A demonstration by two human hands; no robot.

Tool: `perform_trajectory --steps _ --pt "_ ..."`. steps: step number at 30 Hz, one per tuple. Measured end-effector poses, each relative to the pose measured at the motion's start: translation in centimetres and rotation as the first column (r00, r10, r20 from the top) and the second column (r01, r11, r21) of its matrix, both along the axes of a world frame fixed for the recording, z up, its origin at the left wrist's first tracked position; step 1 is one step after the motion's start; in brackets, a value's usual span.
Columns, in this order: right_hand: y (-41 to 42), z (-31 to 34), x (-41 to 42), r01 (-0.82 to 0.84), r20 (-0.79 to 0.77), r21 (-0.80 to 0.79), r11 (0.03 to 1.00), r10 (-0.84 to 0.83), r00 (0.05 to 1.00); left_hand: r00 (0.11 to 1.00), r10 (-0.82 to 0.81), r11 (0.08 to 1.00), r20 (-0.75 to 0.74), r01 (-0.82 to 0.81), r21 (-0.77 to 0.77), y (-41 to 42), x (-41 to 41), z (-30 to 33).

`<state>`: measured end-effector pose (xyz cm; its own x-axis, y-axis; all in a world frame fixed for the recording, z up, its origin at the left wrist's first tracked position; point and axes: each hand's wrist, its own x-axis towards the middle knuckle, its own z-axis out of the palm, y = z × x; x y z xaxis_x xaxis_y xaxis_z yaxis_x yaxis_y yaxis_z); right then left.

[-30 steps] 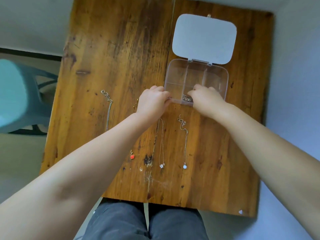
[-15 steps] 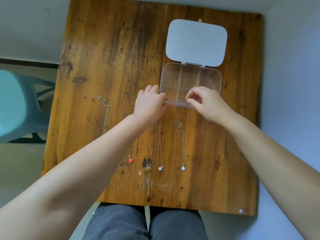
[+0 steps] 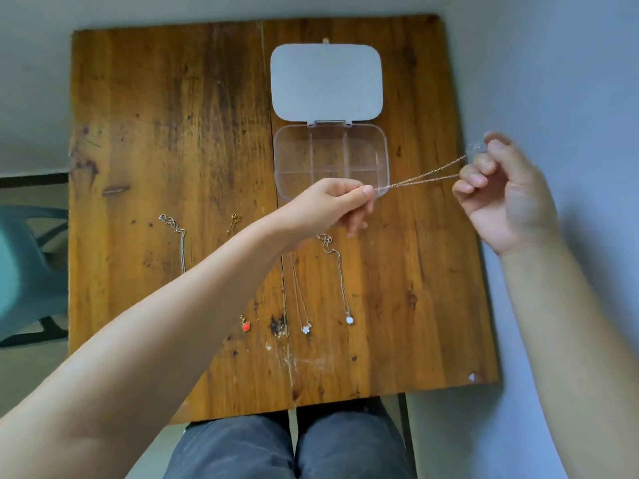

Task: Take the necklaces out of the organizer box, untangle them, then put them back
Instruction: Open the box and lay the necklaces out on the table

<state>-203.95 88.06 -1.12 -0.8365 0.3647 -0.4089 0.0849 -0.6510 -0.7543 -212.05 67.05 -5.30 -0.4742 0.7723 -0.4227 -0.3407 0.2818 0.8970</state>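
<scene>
Above worn brown wooden table, we pinch thin gold chain necklace taut, left hand to right hand.

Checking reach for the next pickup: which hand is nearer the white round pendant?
Left. The left hand hovers just above the white round pendant; the right hand is off the table's right edge.
</scene>
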Motion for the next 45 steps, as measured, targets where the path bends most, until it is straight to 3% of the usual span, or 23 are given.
perform_trajectory --steps 3,5,8,10,12,16,24,26,29,31,38,42,45 --pt "1.3 -1.8 3.1 0.198 0.091 -0.072 0.978 -0.191 0.977 0.969 -0.026 1.0 0.247 0.029 -0.009 -0.1 0.8 -1.3" --pt "1.1 -3.3 4.8 0.211 0.237 0.023 0.977 -0.211 0.948 0.909 0.013 1.0 0.418 -0.014 -0.002 0.3 1.7 -1.7" --pt "-1.2 -5.3 7.0 -0.065 0.503 0.388 0.919 -0.152 0.851 0.736 0.103 0.984 0.669 -0.172 0.037 2.0 3.4 -1.9" --pt "-3.2 -5.7 8.2 -0.19 0.508 0.553 0.811 -0.147 0.849 0.621 0.179 0.963 0.763 -0.269 -0.007 3.4 4.6 -1.8" --pt "-4.9 -5.4 8.9 -0.262 0.468 0.647 0.716 -0.102 0.878 0.568 0.256 0.946 0.782 -0.313 -0.083 4.5 5.4 -1.9" --pt "-6.9 -5.1 8.6 -0.364 0.46 0.673 0.644 0.021 0.887 0.598 0.292 0.946 0.747 -0.296 -0.133 5.6 6.4 -1.4" --pt "-5.6 -5.6 8.4 -0.406 0.48 0.753 0.518 -0.011 0.877 0.625 0.297 0.951 0.722 -0.262 -0.164 6.0 6.4 -1.2" --pt "-4.9 -5.5 8.9 -0.389 0.47 0.718 0.577 0.01 0.883 0.621 0.331 0.938 0.71 -0.295 -0.179 6.1 6.0 -1.3" --pt "-3.9 -5.3 9.8 -0.324 0.41 0.585 0.743 0.074 0.909 0.588 0.402 0.901 0.702 -0.389 -0.19 6.6 5.2 -1.7" --pt "-3.3 -5.6 10.7 -0.275 0.39 0.552 0.787 0.048 0.919 0.582 0.467 0.871 0.666 -0.433 -0.232 7.1 4.4 -2.0" --pt "-4.3 -9.2 14.8 -0.285 0.542 0.462 0.84 -0.013 0.84 0.75 0.575 0.805 0.327 -0.446 -0.391 8.9 2.3 -4.1" --pt "-6.7 -11.6 15.9 -0.367 0.652 0.381 0.849 0.035 0.757 0.924 0.382 0.838 0.026 -0.334 -0.431 9.7 2.7 -5.3" --pt "-8.1 -12.7 16.1 -0.467 0.719 0.428 0.774 0.022 0.695 0.945 0.314 0.832 -0.088 -0.319 -0.454 9.8 3.0 -6.2"
